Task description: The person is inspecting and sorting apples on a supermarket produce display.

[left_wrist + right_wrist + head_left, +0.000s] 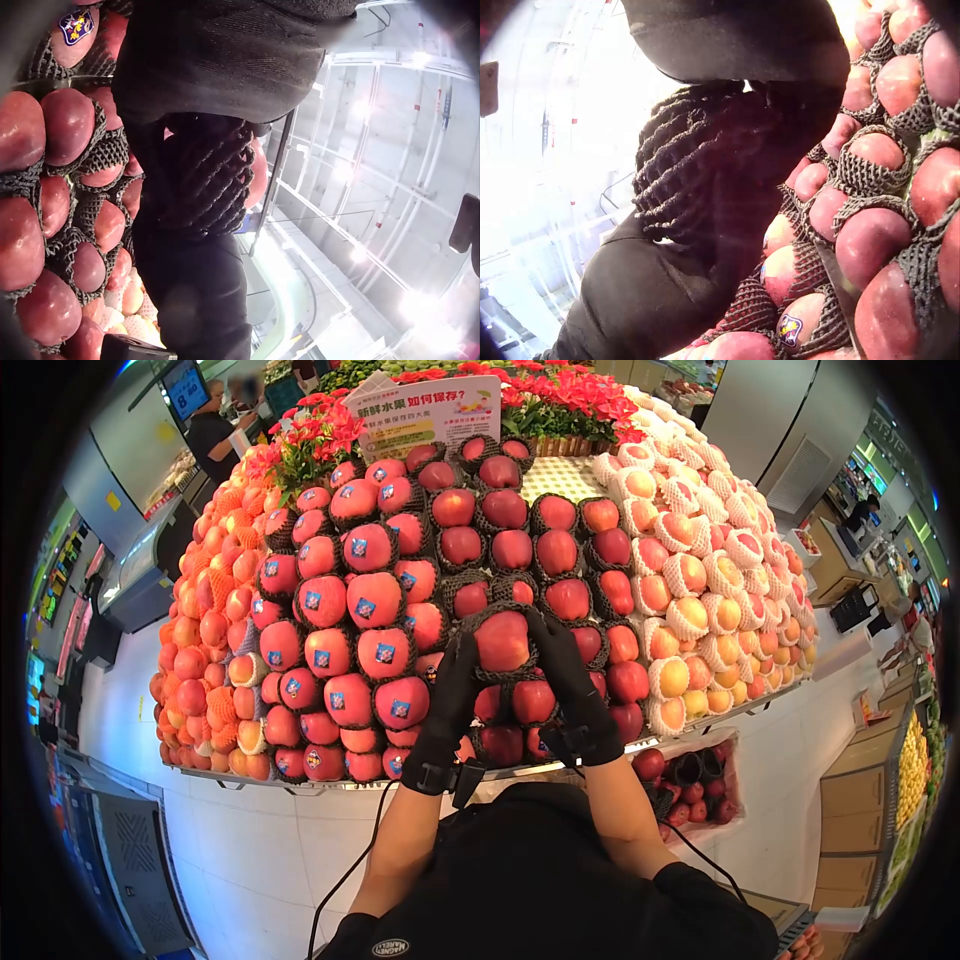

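Note:
Both hands wear black gloves and hold one red apple (pixel 503 640) between them, above the front of the display. The left hand (pixel 458 678) grips its left side and the right hand (pixel 563 665) its right side. A black foam net is wrapped around the fruit, its red top bare toward the head camera. In the left wrist view the netted apple (pixel 217 176) sits between dark gloved shapes. The right wrist view shows its black net (pixel 671 154) close up. Under the hands lie more red apples (pixel 534 702) in black nets.
Stickered apples (pixel 350 700) are stacked to the left, pale fruit in white nets (pixel 690 610) to the right. Behind stand a printed sign (pixel 425 420) and red flowers (pixel 580 405). A box of dark red fruit (pixel 690 785) sits low at right. Cables run from the wrists.

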